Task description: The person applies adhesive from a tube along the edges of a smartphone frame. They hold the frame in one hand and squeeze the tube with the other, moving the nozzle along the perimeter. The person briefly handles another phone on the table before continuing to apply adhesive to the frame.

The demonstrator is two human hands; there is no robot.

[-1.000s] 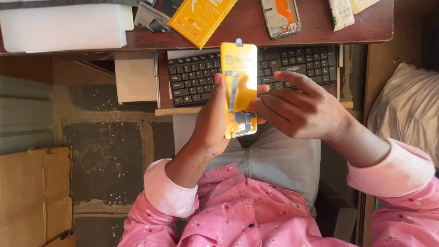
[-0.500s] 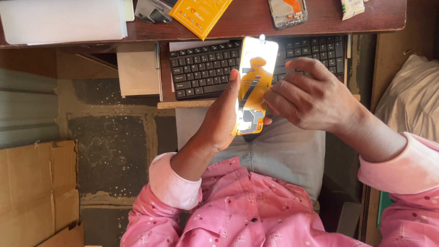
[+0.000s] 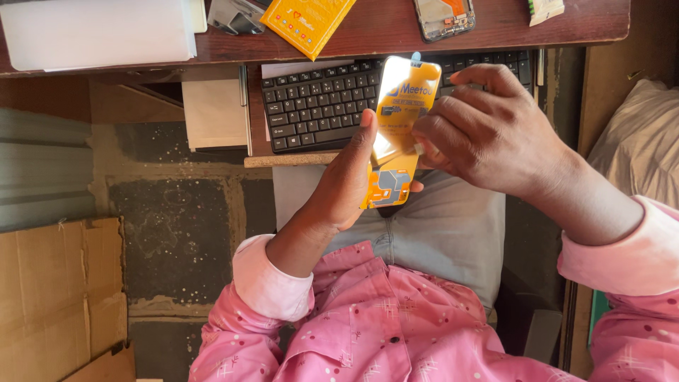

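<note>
My left hand [image 3: 346, 180] holds a yellow, glossy phone-shaped film sheet [image 3: 397, 134] upright over my lap, thumb along its left edge. My right hand [image 3: 481, 131] pinches the sheet's right edge with fingertips, fingers curled over its top. The sheet bends and reflects light near its upper half. A small blue tab sticks out at its top. Both arms wear pink dotted sleeves.
A black keyboard [image 3: 318, 102] sits on a pull-out tray under a dark wooden desk [image 3: 382, 32]. On the desk lie a white box [image 3: 99, 32], a yellow packet [image 3: 308, 21] and an opened phone [image 3: 443, 15]. Cardboard [image 3: 60, 297] lies on the concrete floor at left.
The yellow sheet has tilted and flexed, catching more glare. My right hand shifted up along its right edge; the left hand keeps its hold.
</note>
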